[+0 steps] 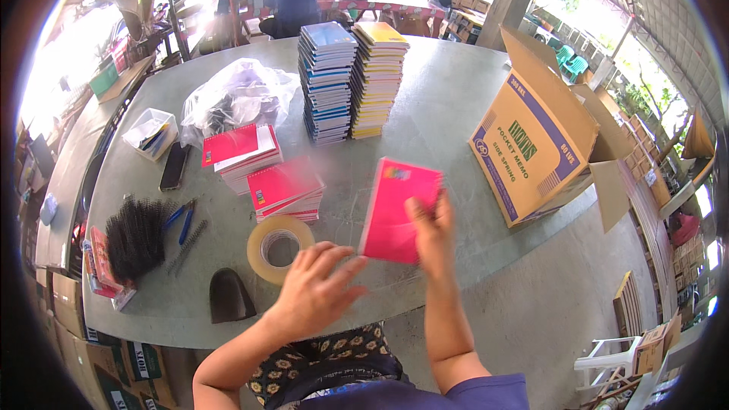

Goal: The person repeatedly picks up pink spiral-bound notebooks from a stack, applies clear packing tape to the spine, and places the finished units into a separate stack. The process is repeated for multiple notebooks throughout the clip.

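Note:
My right hand point(434, 234) grips a pink spiral notebook point(400, 209) by its right side, thumb across the cover, above the table. Beside the notebook's lower left corner is my left hand point(315, 288), fingers apart and holding nothing; whether a fingertip touches the corner I cannot tell. Two short piles of pink notebooks, a farther one point(243, 153) and a nearer one point(287, 190), sit left of the held notebook. A roll of clear tape point(279, 249) lies just beyond my left hand. Farther back rise tall stacks of blue notebooks point(326, 83) and yellow notebooks point(377, 80).
On the grey table point(448, 91), an open cardboard box point(531, 148) stands right. Leftward are a plastic bag point(239, 95), white bin point(150, 133), phone point(175, 165), black wire coils point(137, 239), blue-handled pliers point(182, 220) and a dark rounded piece point(230, 296). People sit beyond.

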Motion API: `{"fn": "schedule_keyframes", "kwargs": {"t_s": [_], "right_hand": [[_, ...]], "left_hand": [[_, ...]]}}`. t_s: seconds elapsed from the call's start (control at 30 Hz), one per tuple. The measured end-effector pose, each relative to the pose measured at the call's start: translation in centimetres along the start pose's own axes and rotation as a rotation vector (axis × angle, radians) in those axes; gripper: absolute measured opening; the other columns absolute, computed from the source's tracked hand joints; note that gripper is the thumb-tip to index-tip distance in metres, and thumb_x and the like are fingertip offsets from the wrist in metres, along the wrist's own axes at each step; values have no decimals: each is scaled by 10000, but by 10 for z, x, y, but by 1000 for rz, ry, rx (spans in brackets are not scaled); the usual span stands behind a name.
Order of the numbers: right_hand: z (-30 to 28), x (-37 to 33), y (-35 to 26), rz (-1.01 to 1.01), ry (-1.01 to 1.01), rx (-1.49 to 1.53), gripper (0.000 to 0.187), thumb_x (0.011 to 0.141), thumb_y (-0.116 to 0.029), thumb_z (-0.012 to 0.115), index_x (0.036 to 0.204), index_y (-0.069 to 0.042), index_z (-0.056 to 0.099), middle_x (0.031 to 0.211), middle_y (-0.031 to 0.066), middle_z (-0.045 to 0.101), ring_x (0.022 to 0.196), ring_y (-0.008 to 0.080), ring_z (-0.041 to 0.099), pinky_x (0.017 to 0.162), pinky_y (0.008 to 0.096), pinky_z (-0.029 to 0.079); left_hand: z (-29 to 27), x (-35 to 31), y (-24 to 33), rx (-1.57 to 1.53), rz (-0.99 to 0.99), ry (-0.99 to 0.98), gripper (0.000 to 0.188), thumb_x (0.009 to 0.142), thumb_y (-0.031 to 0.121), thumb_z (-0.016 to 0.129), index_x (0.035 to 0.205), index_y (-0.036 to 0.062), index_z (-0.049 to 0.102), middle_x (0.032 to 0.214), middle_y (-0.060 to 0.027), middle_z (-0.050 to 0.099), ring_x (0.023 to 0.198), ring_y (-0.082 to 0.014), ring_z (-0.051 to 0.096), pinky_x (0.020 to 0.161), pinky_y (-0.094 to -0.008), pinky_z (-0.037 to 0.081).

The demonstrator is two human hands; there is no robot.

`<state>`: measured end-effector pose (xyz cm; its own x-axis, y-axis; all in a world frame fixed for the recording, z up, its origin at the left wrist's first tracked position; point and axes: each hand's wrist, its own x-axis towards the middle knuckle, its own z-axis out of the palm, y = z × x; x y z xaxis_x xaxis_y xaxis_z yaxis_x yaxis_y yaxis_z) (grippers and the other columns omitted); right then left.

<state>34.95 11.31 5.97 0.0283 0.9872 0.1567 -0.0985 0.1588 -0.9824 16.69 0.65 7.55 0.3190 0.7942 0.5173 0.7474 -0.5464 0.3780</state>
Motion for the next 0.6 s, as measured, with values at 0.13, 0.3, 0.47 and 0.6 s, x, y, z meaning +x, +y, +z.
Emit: {"fn": "schedule_keyframes", "kwargs": {"t_s": [0.13, 0.3, 0.47, 0.6], "right_hand": [[-91, 57, 55, -53, 133, -340, 592, 869, -204, 633, 1355, 24, 384, 1292, 202, 492, 1185, 250, 493, 995, 329, 373], [-112, 62, 89, 101, 136, -488, 641, 852, -182, 636, 1372, 53, 343, 1412, 258, 357, 1327, 312, 353, 1087, 350, 279], [-84, 56, 71, -214, 199, -1074, 611, 839, -166, 641, 1351, 43, 383, 1427, 242, 338, 1342, 337, 317, 1107, 408, 249], [17, 49, 28, -603, 43, -721, 327, 864, -91, 603, 1179, -7, 578, 1215, 172, 565, 1122, 297, 546, 952, 398, 426]], "left_hand": [[-3, -24, -29, -52, -101, 11, 311, 719, 143, 746, 1001, 56, 649, 929, -109, 622, 921, -294, 560, 819, -396, 458], [3, -49, -38, -76, -228, -9, 300, 725, 116, 737, 1005, 54, 646, 972, -108, 616, 933, -294, 564, 824, -393, 464], [4, -54, -45, -42, -284, 66, 319, 731, 109, 728, 1038, 80, 645, 994, -106, 615, 939, -283, 572, 817, -384, 476], [-27, -86, -62, 67, -409, 160, 285, 755, 131, 711, 1032, 95, 657, 933, -94, 631, 903, -285, 588, 792, -381, 495]]}}
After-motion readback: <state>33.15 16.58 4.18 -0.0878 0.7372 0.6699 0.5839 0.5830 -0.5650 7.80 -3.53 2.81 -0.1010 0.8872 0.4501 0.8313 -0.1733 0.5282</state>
